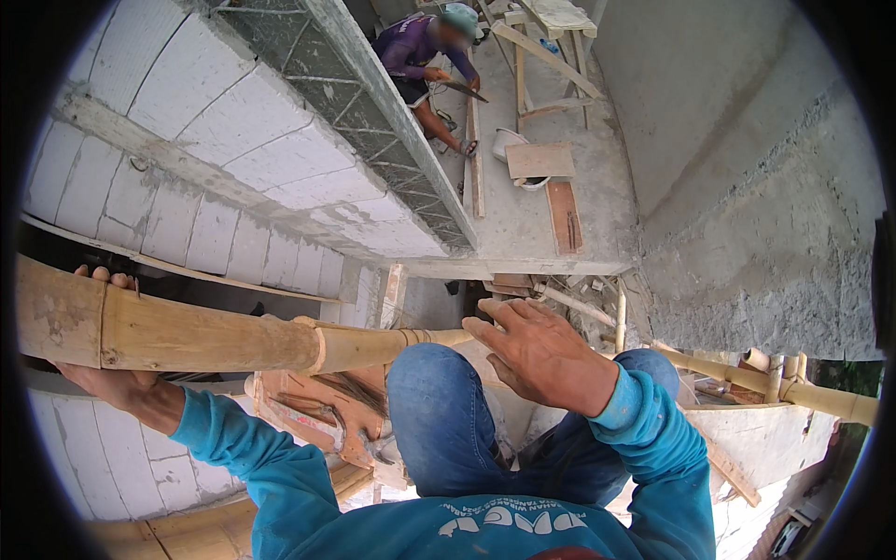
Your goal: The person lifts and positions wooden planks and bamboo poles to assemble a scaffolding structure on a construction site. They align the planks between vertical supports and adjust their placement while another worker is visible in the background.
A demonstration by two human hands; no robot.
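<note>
Thick yellow bamboo pole [205, 329] stretches across the left | left hand [135, 387] wraps round it | right hand [555, 359] spreads open by the blue denim knees [434, 401], pole contact unclear | dark gap [233, 294] behind pole; grey concrete slab [523, 245] ends beyond

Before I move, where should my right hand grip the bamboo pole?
Grip the bamboo pole by its right section, probably from the right: it looks slimmer than the end your left hand supports, and your right hand is open nearby.
</note>
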